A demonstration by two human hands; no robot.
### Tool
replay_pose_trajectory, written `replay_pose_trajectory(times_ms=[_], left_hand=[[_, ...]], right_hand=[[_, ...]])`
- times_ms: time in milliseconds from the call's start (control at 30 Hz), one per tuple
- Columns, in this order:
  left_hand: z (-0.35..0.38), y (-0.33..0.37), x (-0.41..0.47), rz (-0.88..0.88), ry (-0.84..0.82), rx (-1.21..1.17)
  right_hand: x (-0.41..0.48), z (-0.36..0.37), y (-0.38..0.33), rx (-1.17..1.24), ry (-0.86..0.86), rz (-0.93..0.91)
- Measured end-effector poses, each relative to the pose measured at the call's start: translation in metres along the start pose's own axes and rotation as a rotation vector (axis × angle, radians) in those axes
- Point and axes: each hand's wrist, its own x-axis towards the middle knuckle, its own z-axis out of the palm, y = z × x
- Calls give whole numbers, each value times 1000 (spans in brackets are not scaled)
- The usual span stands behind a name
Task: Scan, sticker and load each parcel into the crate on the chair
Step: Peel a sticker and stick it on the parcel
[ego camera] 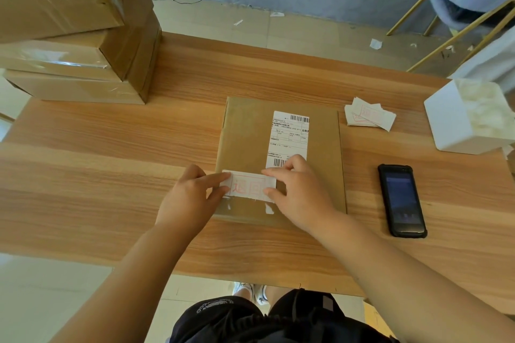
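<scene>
A flat brown cardboard parcel (245,133) lies in the middle of the wooden table (111,175), with a white shipping label (289,136) on top. Over its near edge is a white sticker (249,185) with red characters. My left hand (192,195) pinches the sticker's left end between thumb and forefinger. My right hand (295,189) pinches its right end. A black handheld scanner (401,200) lies face up to the right of the parcel.
Several stacked brown boxes (78,36) fill the table's far left. A small pile of loose stickers (367,117) lies right of the parcel. A white foam crate (451,125) stands at the right edge, a gold-legged chair (459,8) beyond it.
</scene>
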Motion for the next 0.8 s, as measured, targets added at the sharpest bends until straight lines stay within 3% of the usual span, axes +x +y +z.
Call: replay_pose_trajectory(times_ms=[133, 333, 533, 667, 800], left_hand=[[5, -8, -2, -11, -33, -53], [10, -15, -5, -19, -33, -201], [6, -19, 1, -98, -89, -331], [5, -13, 17, -200, -6, -353], [10, 4, 51, -297, 41, -342]], right_hand=[[-4, 12, 0, -83, 26, -66], [-16, 4, 22, -91, 106, -14], [-11, -15, 29, -43, 23, 19], [9, -41, 40, 121, 223, 68], [38, -65, 64, 126, 342, 264]])
